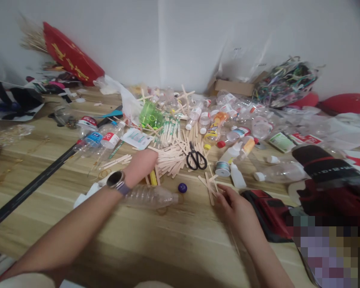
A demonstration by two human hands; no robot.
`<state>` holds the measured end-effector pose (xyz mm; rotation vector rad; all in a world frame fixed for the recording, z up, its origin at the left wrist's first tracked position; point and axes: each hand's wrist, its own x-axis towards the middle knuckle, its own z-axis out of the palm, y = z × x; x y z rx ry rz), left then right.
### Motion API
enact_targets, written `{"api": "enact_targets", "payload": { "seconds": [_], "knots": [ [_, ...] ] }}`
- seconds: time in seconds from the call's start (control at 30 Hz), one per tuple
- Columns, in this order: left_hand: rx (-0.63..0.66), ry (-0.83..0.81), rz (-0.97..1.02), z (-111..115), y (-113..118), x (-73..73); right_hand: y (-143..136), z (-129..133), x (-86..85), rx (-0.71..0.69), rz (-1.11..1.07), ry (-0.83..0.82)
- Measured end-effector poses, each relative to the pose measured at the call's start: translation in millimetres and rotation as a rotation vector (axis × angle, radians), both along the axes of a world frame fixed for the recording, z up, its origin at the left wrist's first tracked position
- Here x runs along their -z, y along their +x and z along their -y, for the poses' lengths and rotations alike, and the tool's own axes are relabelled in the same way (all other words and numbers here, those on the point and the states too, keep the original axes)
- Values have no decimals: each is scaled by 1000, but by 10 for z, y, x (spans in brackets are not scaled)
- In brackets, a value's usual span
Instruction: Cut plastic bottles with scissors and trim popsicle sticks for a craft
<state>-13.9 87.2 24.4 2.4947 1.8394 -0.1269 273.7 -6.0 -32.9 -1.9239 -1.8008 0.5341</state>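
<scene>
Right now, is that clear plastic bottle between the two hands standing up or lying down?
Lying down. The clear bottle rests on its side on the wooden table, its neck pointing toward the purple cap lying loose beside it.

Scissors (196,159) lie on the stick pile (171,158), seemingly behind the bottle (150,196).

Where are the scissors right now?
The scissors lie mid-table on the stick pile, beyond and between the left hand and right hand, left of the thread spool.
</scene>
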Motion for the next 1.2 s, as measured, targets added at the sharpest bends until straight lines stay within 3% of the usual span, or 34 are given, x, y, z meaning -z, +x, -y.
{"api": "enact_targets", "payload": {
  "seconds": [0.1, 0.2, 0.5, 0.87, 1.03, 1.2],
  "knots": [
    [9, -39, -29, -251, 45, 48, 40, -10, 49, 71, 72, -3],
    [21, -76, -48, -364, 113, 67, 72, -20, 91, 80, 116, -11],
    [56, -61, -8, -458, 78, 6, 19, -25, 169, 16, 192, -36],
    [146, -136, 193, -524, -23, -140, -72, -17, 65, 1, 338, -114],
    [155, -179, 173, -373, 10, -77, -152, 32, 22, 34, 412, -112],
    [102, -34, 98, 158, -167, -142, -179, 92, 8, 17, 427, -85]
  ]
}}
